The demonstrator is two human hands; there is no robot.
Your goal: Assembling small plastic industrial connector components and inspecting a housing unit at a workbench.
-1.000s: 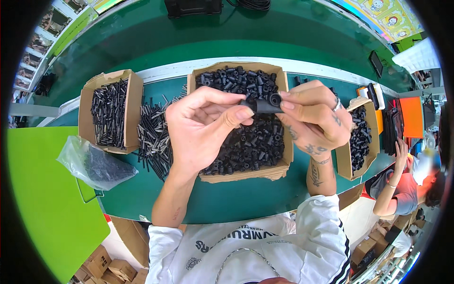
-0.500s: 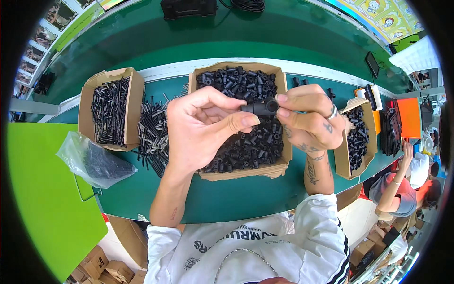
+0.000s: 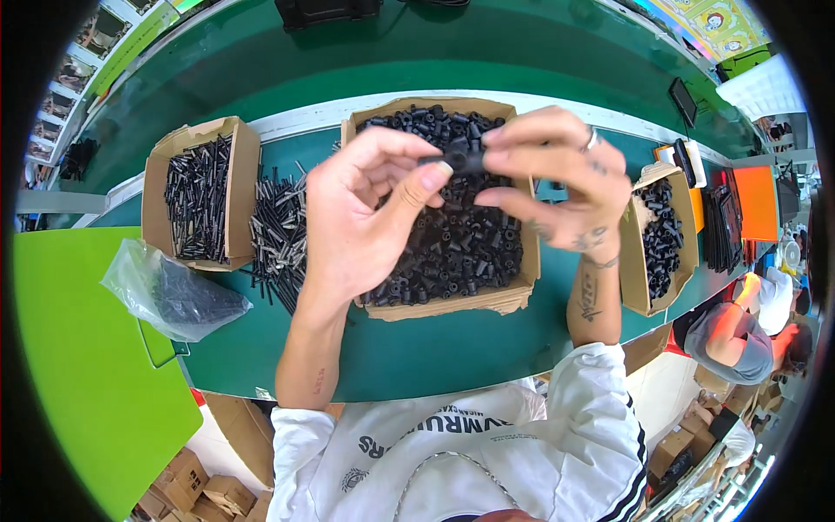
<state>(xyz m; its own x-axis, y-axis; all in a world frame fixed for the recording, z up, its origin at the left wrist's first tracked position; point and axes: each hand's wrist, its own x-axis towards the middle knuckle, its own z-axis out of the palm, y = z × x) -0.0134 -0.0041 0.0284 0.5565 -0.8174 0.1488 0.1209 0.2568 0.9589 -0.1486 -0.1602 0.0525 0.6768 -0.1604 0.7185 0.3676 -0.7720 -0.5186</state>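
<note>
In the head view, both hands are raised above the middle box [image 3: 513, 296], which stands on the green counter [image 3: 417, 357]. The left hand [image 3: 361, 217] is closed in a pinch: its thumb and first fingers grip one end of a small black part [image 3: 459, 160]. The right hand [image 3: 557, 187] is closed in the same way and grips the other end of this part with its fingertips, so the part sits between the two hands, touching both. A ring is on one finger of the right hand. How the part is built I cannot tell, it is too small and partly covered by the fingers.

Under the hands, the middle box is full of short black sleeves [image 3: 452, 252]. To the left of the left hand, a loose pile of black pins [image 3: 278, 235] lies on the counter, just beside the middle box. Further to the left stands a left box [image 3: 239, 174] with more pins of this kind inside. Near it, lower left, a clear plastic bag [image 3: 170, 291] with dark pieces lies partly on the counter and partly on a bright green board [image 3: 78, 365]. To the right of the right hand, a right box [image 3: 639, 252] holds black pieces. Beyond it, at the right edge, another person [image 3: 731, 335] bends over the counter.
</note>
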